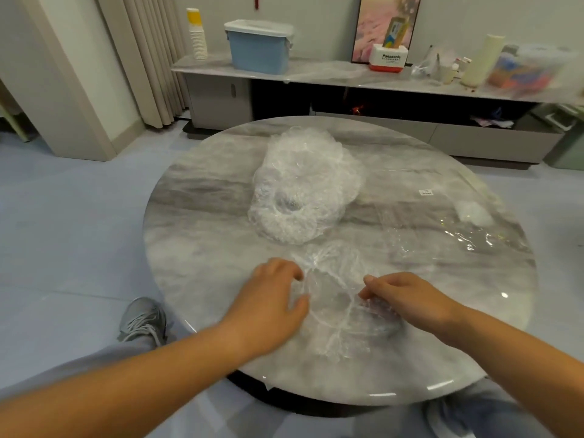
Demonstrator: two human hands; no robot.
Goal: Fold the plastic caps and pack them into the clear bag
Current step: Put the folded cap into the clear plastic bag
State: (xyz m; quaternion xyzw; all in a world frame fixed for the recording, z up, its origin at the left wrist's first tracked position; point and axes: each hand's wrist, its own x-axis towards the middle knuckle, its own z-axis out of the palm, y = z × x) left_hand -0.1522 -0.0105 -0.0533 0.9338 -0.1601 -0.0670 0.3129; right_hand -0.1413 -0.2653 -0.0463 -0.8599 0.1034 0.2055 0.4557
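Pile of crumpled plastic caps [300, 191] sat heaped at the middle of the counter [196, 273], none of it folded yet. Clear bag [448, 238] lay flat to the right of the pile, well apart from both hands, with a small white wad [474, 213] just beyond it; whether that was a folded cap could not be told. Single cap [338, 311] lay spread near the front edge. Left hand [268, 301] gripped its left rim with bent fingers and thumb; right hand [414, 300] pinched its right rim between thumb and fingers [379, 281]. Step judged: first fold of this cap, early in the task. Next move would call for bringing the rims together and pressing the springy film flat. Counter was round, glossy grey marble. Room held a long low sideboard [316, 72], a blue lidded tub [259, 49] and a stack of paper cups [197, 36].
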